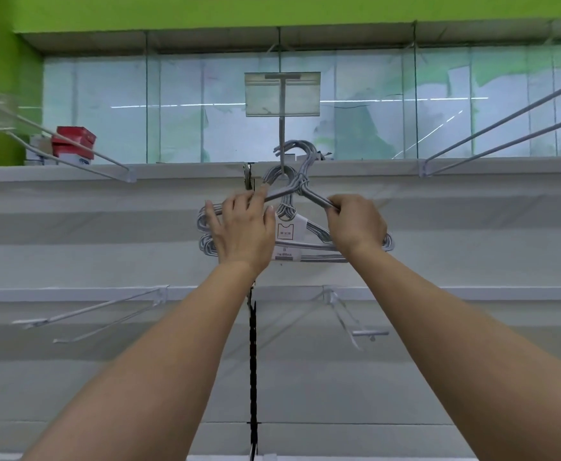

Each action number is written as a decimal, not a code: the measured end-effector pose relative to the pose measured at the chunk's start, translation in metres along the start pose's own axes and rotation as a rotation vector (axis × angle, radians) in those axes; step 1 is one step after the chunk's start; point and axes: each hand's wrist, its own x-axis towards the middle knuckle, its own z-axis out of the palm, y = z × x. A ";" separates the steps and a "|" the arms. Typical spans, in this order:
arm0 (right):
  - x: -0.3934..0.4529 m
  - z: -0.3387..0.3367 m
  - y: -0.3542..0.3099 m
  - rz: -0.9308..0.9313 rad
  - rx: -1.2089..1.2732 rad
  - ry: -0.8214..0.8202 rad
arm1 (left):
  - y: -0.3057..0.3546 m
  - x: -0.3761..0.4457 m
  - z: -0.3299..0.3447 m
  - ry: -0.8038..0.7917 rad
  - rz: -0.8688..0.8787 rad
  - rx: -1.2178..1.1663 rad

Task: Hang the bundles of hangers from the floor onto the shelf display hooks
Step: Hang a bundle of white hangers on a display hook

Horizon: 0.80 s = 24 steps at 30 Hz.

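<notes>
A bundle of grey wire hangers (300, 186) is raised in front of the shelf wall, its hook tops beside the central display hook (283, 154). My left hand (240, 231) grips the bundle's left shoulder, and my right hand (355, 224) pinches its right shoulder. Behind it a second grey bundle with a white paper label (287, 234) hangs from the same hook. A clear price tag holder (282, 94) sits at the hook's front end.
Bare double-prong hooks jut from the white wall at upper left (82, 154), upper right (505, 128), lower left (99, 309) and lower middle (345, 319). Red boxes (74, 141) stand on the top ledge. A black slotted upright (253, 361) runs down the centre.
</notes>
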 end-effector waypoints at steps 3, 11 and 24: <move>0.000 0.013 -0.002 -0.043 -0.014 -0.043 | -0.008 0.001 0.008 -0.017 -0.063 -0.024; 0.013 0.035 0.006 -0.127 0.063 -0.209 | -0.022 0.012 0.018 -0.044 -0.075 -0.066; 0.022 0.059 0.025 -0.216 -0.043 -0.256 | -0.023 0.017 0.043 -0.110 -0.118 -0.099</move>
